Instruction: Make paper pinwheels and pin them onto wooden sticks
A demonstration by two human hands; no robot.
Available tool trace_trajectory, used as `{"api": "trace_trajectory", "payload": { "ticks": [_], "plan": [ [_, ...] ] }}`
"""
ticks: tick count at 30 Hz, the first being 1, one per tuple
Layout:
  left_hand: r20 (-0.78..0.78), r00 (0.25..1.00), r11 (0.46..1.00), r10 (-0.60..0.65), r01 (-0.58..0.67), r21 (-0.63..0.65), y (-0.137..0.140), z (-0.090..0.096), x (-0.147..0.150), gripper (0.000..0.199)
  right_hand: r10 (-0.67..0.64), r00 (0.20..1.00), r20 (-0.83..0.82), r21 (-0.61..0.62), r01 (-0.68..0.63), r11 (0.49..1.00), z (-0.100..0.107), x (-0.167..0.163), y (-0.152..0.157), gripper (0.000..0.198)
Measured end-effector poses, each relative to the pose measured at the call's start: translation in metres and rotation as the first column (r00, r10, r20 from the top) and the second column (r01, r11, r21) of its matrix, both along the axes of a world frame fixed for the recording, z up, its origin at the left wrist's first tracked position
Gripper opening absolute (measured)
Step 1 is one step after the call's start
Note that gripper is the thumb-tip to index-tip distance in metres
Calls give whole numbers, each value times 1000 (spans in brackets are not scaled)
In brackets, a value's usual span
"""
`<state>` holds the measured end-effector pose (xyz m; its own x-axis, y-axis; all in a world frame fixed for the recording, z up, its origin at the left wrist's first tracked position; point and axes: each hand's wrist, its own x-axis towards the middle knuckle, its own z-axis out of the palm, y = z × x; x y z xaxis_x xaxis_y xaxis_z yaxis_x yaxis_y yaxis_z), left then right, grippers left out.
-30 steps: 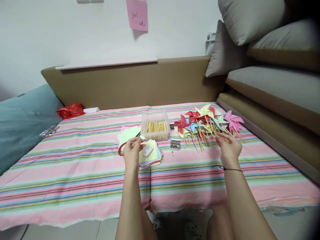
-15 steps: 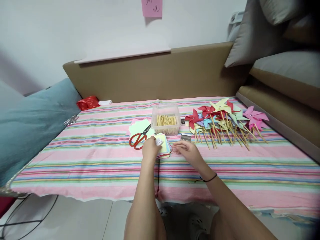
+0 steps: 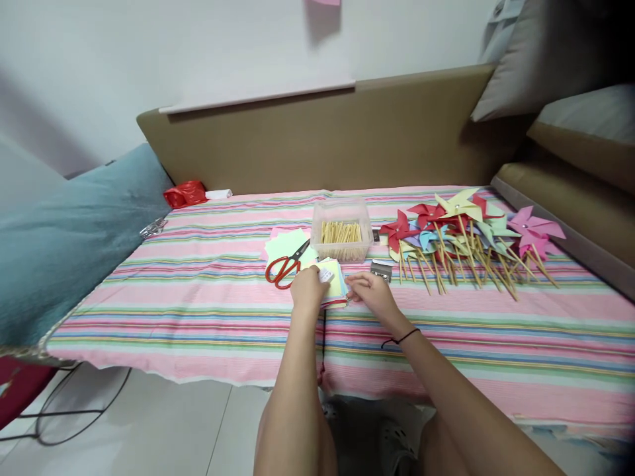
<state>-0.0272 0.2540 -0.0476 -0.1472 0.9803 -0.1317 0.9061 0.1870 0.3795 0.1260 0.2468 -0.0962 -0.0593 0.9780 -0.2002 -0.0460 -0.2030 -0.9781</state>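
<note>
A small stack of coloured paper sheets (image 3: 335, 285), pale yellow on top, lies in front of a clear plastic box (image 3: 342, 250). My left hand (image 3: 306, 289) is closed on the stack's left side, its thumb over a small white printed piece (image 3: 326, 274). At the right edge, my right hand (image 3: 371, 294) has its fingers closed against the sheets' corner; the exact grip is partly hidden. Red-handled scissors (image 3: 284, 271) rest on pale green paper (image 3: 288, 243) left of the stack. Thin wooden sticks (image 3: 341, 233) fill part of the box.
Finished paper pinwheels (image 3: 459, 231) on sticks are heaped to the right. A small metal-coloured item (image 3: 381, 270) sits beyond my right hand. At the far left are a red bundle (image 3: 186, 194) and a clear crinkled packet (image 3: 153, 228). A striped cloth (image 3: 198, 311) covers the surface.
The view has shifted, so everything appears slightly further right. My right hand's fingers have come up against the stack's right edge. My left hand keeps its hold.
</note>
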Motion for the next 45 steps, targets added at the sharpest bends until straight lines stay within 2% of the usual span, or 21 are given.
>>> {"api": "trace_trajectory", "payload": {
  "ticks": [5, 16, 24, 30, 37, 45],
  "plan": [
    [10, 1000, 1000, 3, -3, -1, 0, 1, 0, 28, -5, 1000, 27, -7, 5, 1000, 6, -10, -4, 13],
    [50, 999, 1000, -6, 7, -8, -1, 2, -2, 30, -65, 996, 61, -44, 67, 997, 3, -15, -5, 12],
    [102, 995, 1000, 2, -3, 2, -1, 1, -3, 33, 17, 1000, 24, -57, -16, 998, 3, -16, -4, 14],
    [191, 981, 999, 44, -48, 17, 0, -1, -5, 28, 46, 993, 112, 12, -47, 999, -4, -15, -1, 22],
    [386, 911, 981, 143, -182, 65, 5, -7, -12, 27, 17, 994, 109, 59, -24, 998, -5, -15, -2, 26],
    [552, 813, 960, 185, -270, 76, 10, -16, -23, 19, -35, 999, 3, -42, 36, 998, 2, -15, -4, 32]
  ]
}}
